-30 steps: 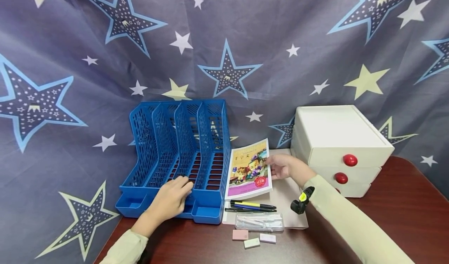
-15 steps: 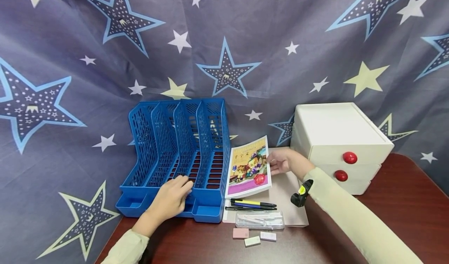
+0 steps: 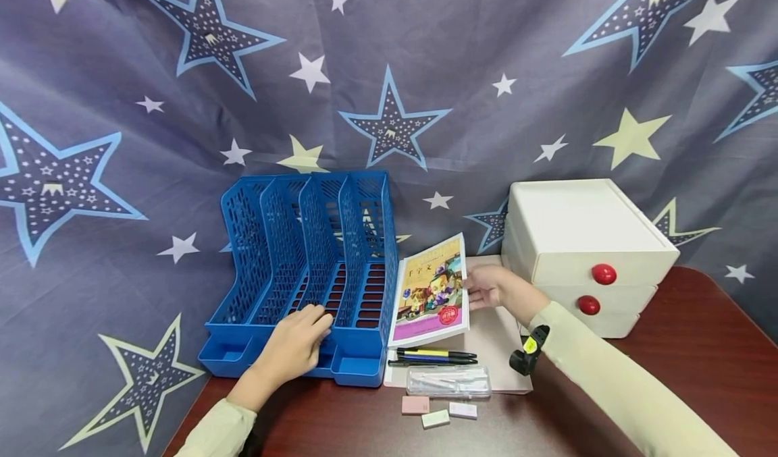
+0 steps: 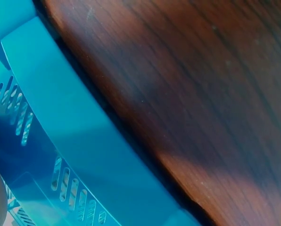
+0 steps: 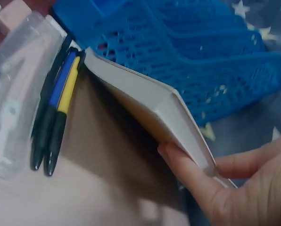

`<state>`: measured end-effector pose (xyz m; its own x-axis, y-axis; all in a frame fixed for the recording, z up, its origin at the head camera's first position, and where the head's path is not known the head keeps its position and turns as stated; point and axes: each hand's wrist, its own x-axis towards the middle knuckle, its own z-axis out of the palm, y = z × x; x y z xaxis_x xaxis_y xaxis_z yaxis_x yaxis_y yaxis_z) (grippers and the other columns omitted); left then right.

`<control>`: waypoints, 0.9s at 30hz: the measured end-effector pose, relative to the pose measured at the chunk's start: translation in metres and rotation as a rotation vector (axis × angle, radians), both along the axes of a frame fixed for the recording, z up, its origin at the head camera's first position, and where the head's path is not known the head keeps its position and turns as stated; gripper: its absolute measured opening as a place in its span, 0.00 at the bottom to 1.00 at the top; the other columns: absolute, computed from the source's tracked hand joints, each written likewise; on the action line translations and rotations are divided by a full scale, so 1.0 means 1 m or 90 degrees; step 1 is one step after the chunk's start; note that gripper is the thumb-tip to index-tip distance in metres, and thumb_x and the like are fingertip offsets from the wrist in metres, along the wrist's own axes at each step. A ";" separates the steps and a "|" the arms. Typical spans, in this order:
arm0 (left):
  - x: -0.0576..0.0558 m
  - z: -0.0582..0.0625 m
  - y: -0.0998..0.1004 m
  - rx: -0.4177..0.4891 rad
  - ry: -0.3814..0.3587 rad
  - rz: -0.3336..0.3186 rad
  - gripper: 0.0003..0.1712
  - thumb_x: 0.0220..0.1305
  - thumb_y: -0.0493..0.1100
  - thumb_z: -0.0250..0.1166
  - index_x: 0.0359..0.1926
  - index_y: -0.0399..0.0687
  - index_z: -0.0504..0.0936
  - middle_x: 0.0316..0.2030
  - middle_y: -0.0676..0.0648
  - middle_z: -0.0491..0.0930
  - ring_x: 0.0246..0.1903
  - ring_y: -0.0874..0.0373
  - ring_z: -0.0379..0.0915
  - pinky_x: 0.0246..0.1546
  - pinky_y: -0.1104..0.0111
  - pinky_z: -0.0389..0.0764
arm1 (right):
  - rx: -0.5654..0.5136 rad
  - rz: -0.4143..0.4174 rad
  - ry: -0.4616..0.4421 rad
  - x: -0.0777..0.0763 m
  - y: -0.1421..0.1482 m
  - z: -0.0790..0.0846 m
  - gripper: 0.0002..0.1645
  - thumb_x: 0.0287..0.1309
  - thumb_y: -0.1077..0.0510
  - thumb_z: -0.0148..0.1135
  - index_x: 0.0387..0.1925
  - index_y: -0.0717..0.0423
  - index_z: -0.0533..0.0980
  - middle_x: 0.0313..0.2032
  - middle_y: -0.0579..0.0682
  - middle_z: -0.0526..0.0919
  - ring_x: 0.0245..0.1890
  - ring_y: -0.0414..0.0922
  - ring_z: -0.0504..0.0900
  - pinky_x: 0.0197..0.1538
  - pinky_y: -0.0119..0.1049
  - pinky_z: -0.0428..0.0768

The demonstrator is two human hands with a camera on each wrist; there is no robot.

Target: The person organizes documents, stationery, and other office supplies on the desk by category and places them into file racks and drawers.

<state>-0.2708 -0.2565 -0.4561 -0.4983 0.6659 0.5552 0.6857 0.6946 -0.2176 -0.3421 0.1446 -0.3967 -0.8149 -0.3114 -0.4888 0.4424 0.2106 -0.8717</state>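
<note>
Grips with both hands: in the right hand (image 3: 489,287), a narrow pinch by thumb and fingers on the right edge of a book (image 3: 428,291), tilted up over a pale board (image 3: 504,349) and just beside a blue rack (image 3: 358,341); in the left hand (image 3: 293,343), fingers bent over the front rim of the rack. Scarcely any change from a second ago in hold or tilt, leaving the book in hand, outside the rack's compartments. Farther out, pens (image 3: 428,354) on the board, a clear case (image 3: 448,383) at its near edge, three erasers (image 3: 415,405) on the surface (image 3: 340,423) and, to the right, a white drawer box (image 3: 592,217).
</note>
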 end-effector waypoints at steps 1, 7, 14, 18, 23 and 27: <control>0.000 0.000 0.000 0.001 0.000 0.000 0.09 0.73 0.40 0.53 0.32 0.48 0.70 0.28 0.52 0.65 0.28 0.59 0.60 0.24 0.72 0.63 | 0.002 -0.006 0.011 0.003 0.000 0.002 0.25 0.73 0.69 0.42 0.68 0.71 0.60 0.39 0.54 0.84 0.37 0.44 0.83 0.52 0.41 0.85; 0.002 0.001 0.002 0.006 0.000 0.002 0.17 0.80 0.45 0.41 0.33 0.48 0.70 0.28 0.51 0.67 0.28 0.58 0.62 0.24 0.70 0.66 | 0.020 -0.053 0.104 0.023 -0.004 0.016 0.21 0.68 0.72 0.46 0.61 0.71 0.66 0.40 0.63 0.89 0.35 0.49 0.89 0.40 0.44 0.89; 0.001 0.001 0.001 0.008 0.001 0.011 0.23 0.82 0.48 0.34 0.33 0.48 0.71 0.28 0.51 0.68 0.29 0.58 0.63 0.24 0.70 0.68 | 0.062 -0.111 0.165 0.038 -0.006 0.026 0.24 0.69 0.71 0.47 0.64 0.64 0.63 0.43 0.68 0.86 0.33 0.50 0.89 0.37 0.45 0.90; 0.001 0.000 0.001 0.011 0.003 0.012 0.24 0.82 0.49 0.33 0.34 0.48 0.72 0.28 0.51 0.68 0.28 0.58 0.63 0.24 0.70 0.68 | 0.090 -0.131 0.190 0.043 -0.007 0.029 0.22 0.69 0.71 0.48 0.63 0.61 0.65 0.41 0.66 0.84 0.30 0.47 0.86 0.33 0.41 0.87; 0.002 0.001 0.002 0.008 0.000 0.010 0.24 0.82 0.49 0.33 0.34 0.47 0.72 0.29 0.51 0.68 0.29 0.57 0.63 0.24 0.69 0.68 | 0.092 -0.147 0.223 0.051 -0.006 0.032 0.24 0.70 0.71 0.49 0.65 0.61 0.65 0.46 0.68 0.82 0.31 0.48 0.87 0.35 0.43 0.89; 0.003 0.001 0.002 0.008 0.001 0.012 0.20 0.81 0.46 0.37 0.34 0.48 0.71 0.28 0.51 0.67 0.29 0.58 0.62 0.24 0.70 0.66 | 0.078 -0.149 0.245 0.059 -0.004 0.038 0.25 0.70 0.71 0.50 0.66 0.62 0.65 0.48 0.71 0.81 0.33 0.50 0.88 0.38 0.47 0.90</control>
<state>-0.2681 -0.2542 -0.4549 -0.5099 0.6494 0.5642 0.6720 0.7101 -0.2100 -0.2832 0.1403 -0.3588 -0.9856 -0.0560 -0.1594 0.1402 0.2553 -0.9566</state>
